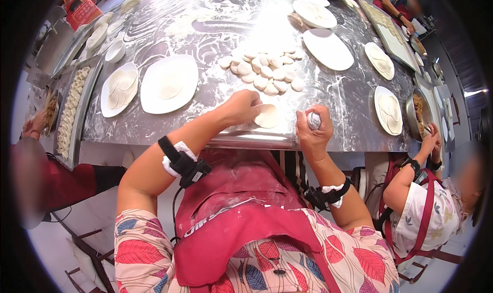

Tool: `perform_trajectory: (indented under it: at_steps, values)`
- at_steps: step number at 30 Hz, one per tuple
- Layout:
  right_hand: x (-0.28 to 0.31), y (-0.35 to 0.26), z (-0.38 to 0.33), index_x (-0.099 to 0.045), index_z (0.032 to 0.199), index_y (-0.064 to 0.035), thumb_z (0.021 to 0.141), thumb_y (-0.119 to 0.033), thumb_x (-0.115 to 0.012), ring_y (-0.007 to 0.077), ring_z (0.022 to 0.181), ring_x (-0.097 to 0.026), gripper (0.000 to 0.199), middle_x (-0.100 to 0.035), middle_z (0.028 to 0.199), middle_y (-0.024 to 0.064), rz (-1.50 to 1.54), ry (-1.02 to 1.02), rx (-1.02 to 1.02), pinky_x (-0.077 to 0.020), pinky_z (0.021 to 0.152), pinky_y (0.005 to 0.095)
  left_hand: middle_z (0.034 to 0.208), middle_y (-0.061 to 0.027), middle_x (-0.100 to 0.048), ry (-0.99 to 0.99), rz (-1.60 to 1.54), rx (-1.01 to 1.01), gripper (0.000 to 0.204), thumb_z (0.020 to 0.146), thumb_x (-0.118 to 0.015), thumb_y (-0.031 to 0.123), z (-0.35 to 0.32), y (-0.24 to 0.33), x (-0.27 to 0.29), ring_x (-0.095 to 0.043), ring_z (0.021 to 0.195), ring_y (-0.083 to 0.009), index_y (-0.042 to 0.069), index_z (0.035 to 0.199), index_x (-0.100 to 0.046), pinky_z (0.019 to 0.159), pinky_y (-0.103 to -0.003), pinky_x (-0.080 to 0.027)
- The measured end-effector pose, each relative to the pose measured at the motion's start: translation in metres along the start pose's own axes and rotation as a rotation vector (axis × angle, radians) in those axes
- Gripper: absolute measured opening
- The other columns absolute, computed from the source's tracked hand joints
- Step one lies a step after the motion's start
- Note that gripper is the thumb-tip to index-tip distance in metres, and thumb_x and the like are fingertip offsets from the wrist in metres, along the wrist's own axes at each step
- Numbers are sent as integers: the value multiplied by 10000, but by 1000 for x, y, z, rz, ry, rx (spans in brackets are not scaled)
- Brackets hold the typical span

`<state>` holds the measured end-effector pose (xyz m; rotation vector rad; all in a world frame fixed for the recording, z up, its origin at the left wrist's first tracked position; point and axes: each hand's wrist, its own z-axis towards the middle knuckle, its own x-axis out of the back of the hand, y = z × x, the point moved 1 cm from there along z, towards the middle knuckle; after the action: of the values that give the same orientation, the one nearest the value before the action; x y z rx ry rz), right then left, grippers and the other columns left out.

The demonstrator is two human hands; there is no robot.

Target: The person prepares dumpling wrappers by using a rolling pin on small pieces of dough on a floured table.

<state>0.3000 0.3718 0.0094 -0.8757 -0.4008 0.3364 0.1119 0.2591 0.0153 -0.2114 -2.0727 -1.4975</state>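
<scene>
A big shiny table [215, 95] dusted with flour fills the view. On it sit white plates [169, 82] and a pile of small dough lumps [262, 70]. At the near edge lies one flat dough round [268, 116]. The left hand [241, 107] rests on the round's left side, its fingers curled onto it and pinching the rim. The right hand [312, 131] is just to the right of the round, closed tight around a small rolling pin [314, 120] that stands up out of the fist. The round lies between the two hands, very near the table's edge. It could slip off if pushed too hard. It might also tear or stick if the pin presses where flour is thin.
</scene>
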Motion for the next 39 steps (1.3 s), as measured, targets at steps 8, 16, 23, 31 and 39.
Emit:
perform_trajectory:
  at_steps: [8, 16, 23, 31, 39]
  values:
    - [-56, 19, 74, -523, 890, -71, 781, -34, -711, 184, 563, -607, 221, -581, 658, 98, -87, 49, 171, -474, 517, 320, 655, -124, -588, 116, 114, -9, 186, 841, -597, 143, 20, 14, -2, -553, 650, -182, -41, 841, -627, 628, -356, -457]
    - [-8, 9, 10, -541, 912, -59, 757, 12, -720, 132, 589, -603, 248, -601, 709, 71, -21, 5, 52, -485, 536, 271, 680, -58, -567, -90, -110, 14, 100, 800, -599, 66, -3, 3, 4, -531, 645, -137, -32, 816, -589, 593, -305, -439]
    - [-65, 23, 78, -533, 901, -64, 799, -44, -714, 97, 608, -524, 208, -543, 705, 56, -35, 13, 132, -448, 550, 264, 724, -152, -636, 107, 107, -32, 201, 845, -595, 156, 17, 1, 3, -587, 677, -212, -36, 886, -639, 658, -365, -476]
    - [-2, -2, -2, -546, 890, -53, 767, 27, -709, 102, 573, -571, 219, -575, 772, 56, 46, -14, -29, -455, 507, 259, 765, -162, -642, 74, 101, -106, 260, 789, -641, 205, 1, 2, -7, -604, 724, -218, -27, 905, -632, 688, -368, -476]
    - [0, 1, 1, -540, 899, -31, 778, 51, -691, 102, 640, -549, 210, -567, 843, 57, 87, -22, -46, -449, 570, 232, 972, -170, -654, 385, -55, 32, 344, 840, -657, 201, -55, -30, 122, -623, 901, -223, -32, 1087, -604, 807, -329, -500]
